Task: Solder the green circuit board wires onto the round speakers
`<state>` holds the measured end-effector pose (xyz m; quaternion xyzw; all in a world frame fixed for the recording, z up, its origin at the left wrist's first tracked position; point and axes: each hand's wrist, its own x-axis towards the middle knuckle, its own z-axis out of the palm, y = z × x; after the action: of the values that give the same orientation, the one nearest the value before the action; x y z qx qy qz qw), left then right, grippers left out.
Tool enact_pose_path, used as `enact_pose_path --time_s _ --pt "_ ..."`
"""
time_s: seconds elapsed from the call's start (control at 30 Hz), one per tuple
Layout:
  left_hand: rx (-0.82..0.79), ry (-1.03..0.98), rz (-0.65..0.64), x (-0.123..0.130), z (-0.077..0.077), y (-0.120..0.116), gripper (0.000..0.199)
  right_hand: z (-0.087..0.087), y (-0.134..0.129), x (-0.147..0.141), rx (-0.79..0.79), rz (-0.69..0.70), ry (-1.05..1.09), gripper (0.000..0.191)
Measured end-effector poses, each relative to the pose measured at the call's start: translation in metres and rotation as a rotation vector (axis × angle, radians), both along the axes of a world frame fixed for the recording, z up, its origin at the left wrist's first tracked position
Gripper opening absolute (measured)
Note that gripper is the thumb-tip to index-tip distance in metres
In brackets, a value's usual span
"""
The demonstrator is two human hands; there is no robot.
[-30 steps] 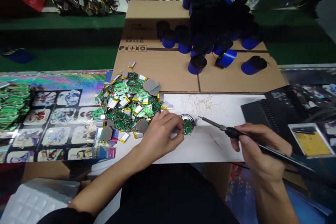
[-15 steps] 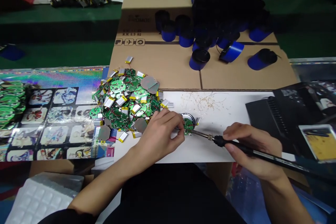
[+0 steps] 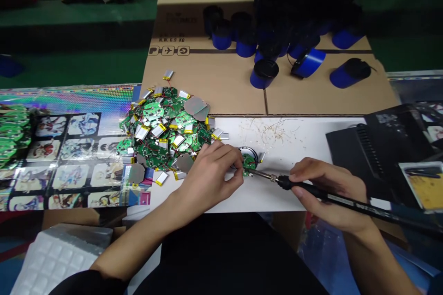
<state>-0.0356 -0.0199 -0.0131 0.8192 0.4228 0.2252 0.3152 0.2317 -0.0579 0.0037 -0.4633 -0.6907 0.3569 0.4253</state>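
Observation:
A black soldering iron (image 3: 321, 193) lies in my right hand (image 3: 332, 189), pinched near its front by thumb and fingers. Its metal tip touches or nearly touches a green circuit board (image 3: 249, 162) beside a round part with a black rim (image 3: 254, 151). My left hand (image 3: 218, 166) is at the left edge of that board, thumb and index finger pinched together; whatever is between them is too small to make out. A small silver battery (image 3: 262, 156) sits just right of the board. Left of my left hand is a pile of green boards (image 3: 152, 154) with batteries.
Blue and black cylinders (image 3: 264, 73) stand and lie on a flattened cardboard box (image 3: 207, 97) behind the work spot. Wire scraps (image 3: 277, 133) are scattered on the white surface (image 3: 311, 138). At the right are a black folder (image 3: 349, 152) and a tray with yellow sponge (image 3: 424, 189).
My right hand and the soldering iron have shifted slightly left, the tip reaching further over the board toward my left fingertips. The camera view has moved a little.

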Motion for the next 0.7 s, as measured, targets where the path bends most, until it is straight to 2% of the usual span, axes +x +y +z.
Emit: enact_pose_path --time_s 0.7 --pt "-0.086 -0.016 -0.063 -0.0059 0.0077 0.0062 0.012 0.0013 0.0025 0.0047 -0.129 0.024 0.032 0.014"
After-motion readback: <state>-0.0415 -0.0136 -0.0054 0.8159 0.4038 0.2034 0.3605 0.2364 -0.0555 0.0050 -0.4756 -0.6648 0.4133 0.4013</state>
